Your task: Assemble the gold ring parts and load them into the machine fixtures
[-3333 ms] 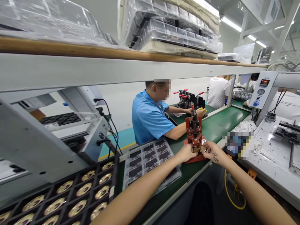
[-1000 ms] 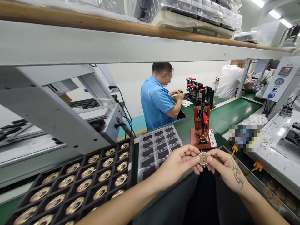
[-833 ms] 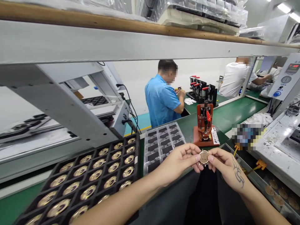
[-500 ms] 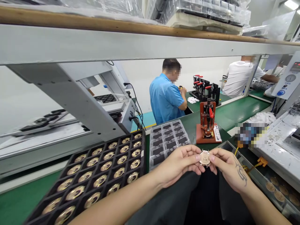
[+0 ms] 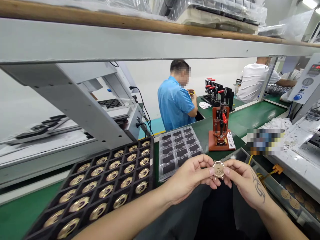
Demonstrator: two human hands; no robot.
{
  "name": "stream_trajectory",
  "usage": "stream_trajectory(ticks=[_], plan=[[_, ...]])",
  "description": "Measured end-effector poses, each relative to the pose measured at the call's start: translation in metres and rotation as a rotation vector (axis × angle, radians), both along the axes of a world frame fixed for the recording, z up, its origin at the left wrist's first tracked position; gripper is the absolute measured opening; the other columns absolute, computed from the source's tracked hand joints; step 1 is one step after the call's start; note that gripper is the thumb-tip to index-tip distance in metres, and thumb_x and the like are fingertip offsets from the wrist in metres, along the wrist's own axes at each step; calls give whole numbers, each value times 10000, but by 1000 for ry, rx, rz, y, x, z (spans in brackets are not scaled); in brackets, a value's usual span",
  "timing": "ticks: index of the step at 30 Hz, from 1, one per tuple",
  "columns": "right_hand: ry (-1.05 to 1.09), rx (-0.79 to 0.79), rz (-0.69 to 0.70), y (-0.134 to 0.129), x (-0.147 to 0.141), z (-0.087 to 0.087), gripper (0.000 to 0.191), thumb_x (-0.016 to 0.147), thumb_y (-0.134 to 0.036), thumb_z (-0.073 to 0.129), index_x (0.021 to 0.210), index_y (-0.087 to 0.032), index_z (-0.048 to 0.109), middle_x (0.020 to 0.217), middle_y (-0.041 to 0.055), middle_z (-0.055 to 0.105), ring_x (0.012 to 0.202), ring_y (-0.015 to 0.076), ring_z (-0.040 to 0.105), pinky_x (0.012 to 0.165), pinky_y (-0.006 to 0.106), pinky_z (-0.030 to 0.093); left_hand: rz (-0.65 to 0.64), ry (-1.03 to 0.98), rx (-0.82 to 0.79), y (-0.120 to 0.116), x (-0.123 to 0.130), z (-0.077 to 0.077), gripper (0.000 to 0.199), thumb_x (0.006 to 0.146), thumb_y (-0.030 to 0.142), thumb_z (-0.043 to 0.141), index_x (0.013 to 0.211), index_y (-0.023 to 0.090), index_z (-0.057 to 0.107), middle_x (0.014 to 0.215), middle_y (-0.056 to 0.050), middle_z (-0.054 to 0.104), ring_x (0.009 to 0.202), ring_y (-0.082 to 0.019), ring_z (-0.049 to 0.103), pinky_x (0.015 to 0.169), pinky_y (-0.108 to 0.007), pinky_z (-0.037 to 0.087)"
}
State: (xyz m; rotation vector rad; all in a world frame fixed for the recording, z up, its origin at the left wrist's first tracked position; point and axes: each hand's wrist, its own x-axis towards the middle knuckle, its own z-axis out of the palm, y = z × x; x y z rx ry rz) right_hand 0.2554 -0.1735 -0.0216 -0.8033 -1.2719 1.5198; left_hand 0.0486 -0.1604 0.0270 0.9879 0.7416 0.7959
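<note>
Between my hands is a round gold-coloured watch case (image 5: 219, 169), its back with printed marks facing me. My left hand (image 5: 200, 171) pinches it from the left side, thumb on the back face. From the right, the thumb and fingers of my right hand (image 5: 235, 171) grip the opposite edge. Just beyond my hands a red-brown hand press (image 5: 220, 130) with a red lever stands on the green bench. A black compartment tray (image 5: 117, 173) with gold watch parts lies left of my forearm, and a clear plastic tray (image 5: 178, 150) with dark inserts sits beside it.
A grey shelf beam (image 5: 150, 46) crosses overhead, carrying plastic trays. Across the bench a person in blue (image 5: 175, 103) works near several black presses (image 5: 217, 93). To the right are a control box (image 5: 305, 81) and a clear bin holding gold discs (image 5: 295, 203).
The view has shifted slightly. The watch case has tilted a little between my fingers, and both hands keep their hold.
</note>
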Motion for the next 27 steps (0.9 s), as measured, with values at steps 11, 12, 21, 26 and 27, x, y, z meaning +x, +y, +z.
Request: stream_trajectory(ticks=[11, 12, 21, 26, 27], plan=[[-406, 278, -123, -4, 13, 21, 171, 1054, -374, 609, 1085, -240, 712, 1018, 43, 728, 943, 222, 658, 858, 350, 516, -32, 184, 256, 7, 14, -9, 356, 882, 447, 831, 904, 177, 600, 900, -18, 713, 827, -166, 716, 819, -322, 583], [-440, 295, -107, -3, 16, 25, 183, 1061, -373, 596, 1106, -244, 718, 1013, 40, 732, 931, 219, 660, 850, 347, 517, -37, 239, 321, 10, 15, -6, 334, 899, 444, 811, 901, 174, 614, 878, -18, 707, 810, -158, 699, 788, -299, 567], [-243, 134, -195, -6, 26, 28, 276, 948, -446, 766, 1130, -240, 741, 978, 43, 778, 834, 197, 724, 758, 318, 608, -97, 42, 151, 15, 30, 3, 353, 896, 432, 825, 915, 175, 583, 815, -65, 773, 778, -210, 771, 756, -330, 601], [-215, 71, -243, -10, 31, 20, 257, 952, -455, 768, 1113, -254, 770, 966, 38, 779, 780, 172, 708, 686, 277, 601, -92, -97, 11, 10, 40, -3, 350, 880, 379, 856, 895, 171, 575, 897, -84, 793, 854, -233, 805, 825, -360, 633], [-218, 69, -246, -11, 32, 20, 259, 954, -456, 766, 1116, -254, 773, 970, 39, 778, 778, 170, 705, 691, 277, 601, -90, -104, 14, 10, 41, -4, 351, 883, 379, 855, 896, 171, 572, 911, -86, 797, 870, -236, 808, 833, -361, 636]])
